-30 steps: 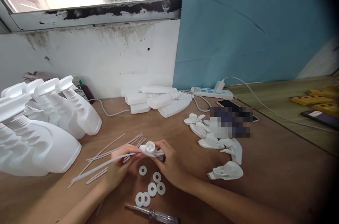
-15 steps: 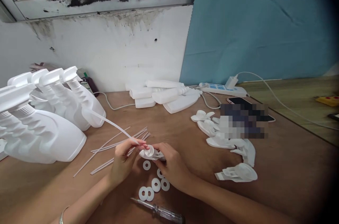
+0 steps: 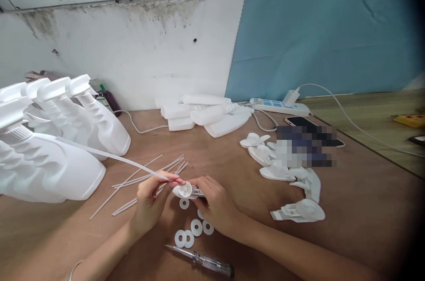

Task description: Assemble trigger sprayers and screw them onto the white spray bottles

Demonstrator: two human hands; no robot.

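Note:
Between the fingertips of my left hand (image 3: 154,199) is one end of a thin white plastic tube (image 3: 126,160), whose long free part slants up to the left. My right hand (image 3: 219,212) grips a white spray trigger head (image 3: 184,190), its round collar facing up towards me. The tube's held end is close to that collar; my fingers hide whether it is inside. Several white ring washers (image 3: 196,227) lie on the table below my hands. Nearer me is a screwdriver (image 3: 202,259) with a clear handle.
More loose tubes (image 3: 133,183) lie left of my hands. Upright white spray bottles (image 3: 66,161) crowd the left side, and empty bottles (image 3: 212,115) lie at the wall. On the right are loose trigger heads (image 3: 300,210), a phone (image 3: 299,121) and a power strip (image 3: 279,106).
The tube's held end has drawn back slightly left from the collar, and its free part now swings lower and farther left. My right hand keeps its hold. The camera view has tilted down a little.

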